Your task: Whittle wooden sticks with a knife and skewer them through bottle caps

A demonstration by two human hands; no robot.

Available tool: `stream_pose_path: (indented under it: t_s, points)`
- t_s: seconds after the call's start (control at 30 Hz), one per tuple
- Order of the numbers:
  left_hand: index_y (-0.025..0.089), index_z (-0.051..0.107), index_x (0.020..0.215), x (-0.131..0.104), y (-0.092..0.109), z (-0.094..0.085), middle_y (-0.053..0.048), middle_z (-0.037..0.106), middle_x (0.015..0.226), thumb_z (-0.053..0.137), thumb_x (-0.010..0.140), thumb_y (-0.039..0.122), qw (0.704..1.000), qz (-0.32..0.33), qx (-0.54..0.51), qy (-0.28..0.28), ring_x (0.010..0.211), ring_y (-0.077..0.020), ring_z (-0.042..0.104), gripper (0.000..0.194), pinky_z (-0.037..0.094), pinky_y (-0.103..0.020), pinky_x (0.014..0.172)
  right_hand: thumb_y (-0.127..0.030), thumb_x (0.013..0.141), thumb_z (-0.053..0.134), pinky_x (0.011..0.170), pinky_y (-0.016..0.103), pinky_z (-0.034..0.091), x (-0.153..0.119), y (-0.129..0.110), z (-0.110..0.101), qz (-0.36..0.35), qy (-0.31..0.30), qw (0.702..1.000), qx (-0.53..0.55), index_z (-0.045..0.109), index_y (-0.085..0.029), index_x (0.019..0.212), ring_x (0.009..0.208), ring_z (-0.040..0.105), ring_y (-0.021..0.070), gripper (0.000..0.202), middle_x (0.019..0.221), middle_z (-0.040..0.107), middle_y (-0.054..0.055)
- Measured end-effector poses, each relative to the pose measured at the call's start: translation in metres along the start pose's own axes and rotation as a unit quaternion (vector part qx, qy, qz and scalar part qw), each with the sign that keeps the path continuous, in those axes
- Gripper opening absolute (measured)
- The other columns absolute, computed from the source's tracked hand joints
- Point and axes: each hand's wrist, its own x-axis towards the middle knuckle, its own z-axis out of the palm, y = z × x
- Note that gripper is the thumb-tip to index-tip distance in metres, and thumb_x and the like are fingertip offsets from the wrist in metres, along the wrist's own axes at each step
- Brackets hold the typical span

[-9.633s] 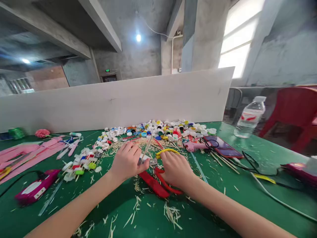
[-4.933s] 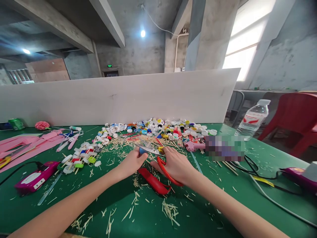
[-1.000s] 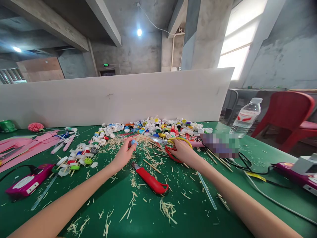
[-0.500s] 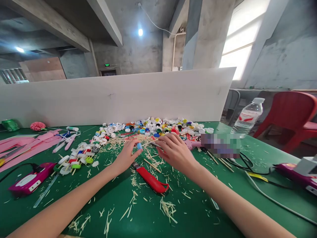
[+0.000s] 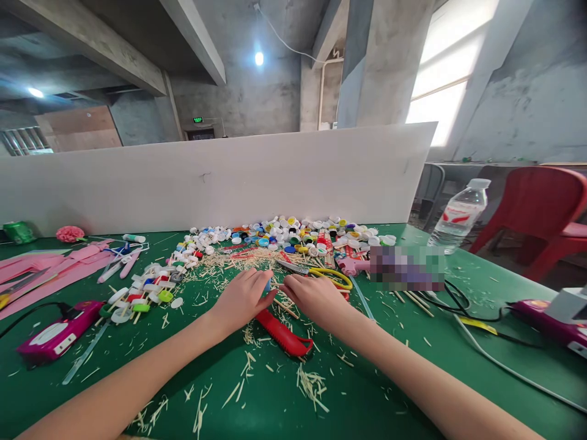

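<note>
Fingers (image 5: 259, 281) of left hand (image 5: 241, 299) around blue cap (image 5: 268, 285), right hand (image 5: 314, 297) curled beside, grip unclear.

Blue cap (image 5: 268, 285): small, partly hidden, pinched in the left hand (image 5: 243, 297), above the counter (image 5: 183, 373). Red knife (image 5: 284, 333): flat on the counter, set diagonally, with blade end hidden beneath the left hand and looped butt toward the near right. Scissors (image 5: 316, 270): lying just beyond the right hand (image 5: 314, 297), with metal blades toward the far left, yellow handle exposed, red handle mostly hidden.
</note>
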Motion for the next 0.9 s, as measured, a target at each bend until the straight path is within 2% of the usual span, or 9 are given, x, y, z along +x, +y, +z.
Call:
stream_pose_path:
  t_s: [0.2, 0.43, 0.5, 0.63, 0.9]
  points:
    - [0.016, 0.052, 0.102, 0.000, -0.001, 0.000, -0.006, 0.064, 0.081, 0.032, 0.096, 0.034, 0.999, -0.017, 0.029, -0.006, 0.075, -0.0166, 0.061, 0.028, 0.051, -0.030, 0.066, -0.037, 0.100, 0.026, 0.047, 0.031, 0.012, -0.001, -0.012, -0.002, 0.035, -0.048, 0.998, 0.003, 0.057, -0.018, 0.087, 0.051, 0.055, 0.0125, 0.038, 0.068, 0.064, 0.002]
    - [0.017, 0.048, 0.107, -0.002, -0.003, 0.003, -0.006, 0.067, 0.090, 0.035, 0.096, 0.039, 1.000, -0.020, -0.001, -0.022, 0.081, -0.0178, 0.064, 0.028, 0.050, -0.029, 0.067, -0.039, 0.099, 0.026, 0.049, 0.030, 0.013, 0.001, -0.010, -0.004, 0.053, -0.080, 0.995, 0.013, 0.056, -0.019, 0.089, 0.057, 0.058, 0.0136, 0.038, 0.074, 0.066, 0.003]
    - [0.018, 0.048, 0.106, -0.002, -0.003, 0.003, -0.004, 0.067, 0.085, 0.035, 0.096, 0.039, 0.999, -0.036, -0.008, -0.034, 0.074, -0.0160, 0.064, 0.027, 0.046, -0.026, 0.060, -0.040, 0.099, 0.025, 0.050, 0.030, 0.013, 0.001, -0.012, -0.006, 0.062, -0.088, 0.994, 0.015, 0.056, -0.019, 0.089, 0.057, 0.059, 0.0140, 0.039, 0.073, 0.066, 0.003]
    - [0.018, 0.049, 0.105, -0.001, 0.001, 0.002, -0.003, 0.069, 0.079, 0.034, 0.095, 0.044, 0.995, -0.080, -0.007, -0.052, 0.057, -0.0119, 0.061, 0.031, 0.030, -0.022, 0.046, -0.041, 0.099, 0.023, 0.050, 0.029, 0.014, 0.000, -0.016, -0.007, 0.081, -0.098, 0.992, 0.015, 0.056, -0.019, 0.090, 0.057, 0.058, 0.0148, 0.041, 0.071, 0.066, 0.004]
    - [0.019, 0.051, 0.106, -0.002, 0.006, 0.004, -0.005, 0.071, 0.082, 0.034, 0.094, 0.048, 0.992, -0.115, -0.023, -0.054, 0.058, -0.0137, 0.063, 0.036, 0.022, -0.023, 0.045, -0.038, 0.099, 0.025, 0.048, 0.030, 0.017, -0.003, -0.023, -0.009, 0.106, -0.112, 0.988, 0.007, 0.057, -0.017, 0.084, 0.057, 0.060, 0.0159, 0.041, 0.070, 0.066, 0.007]
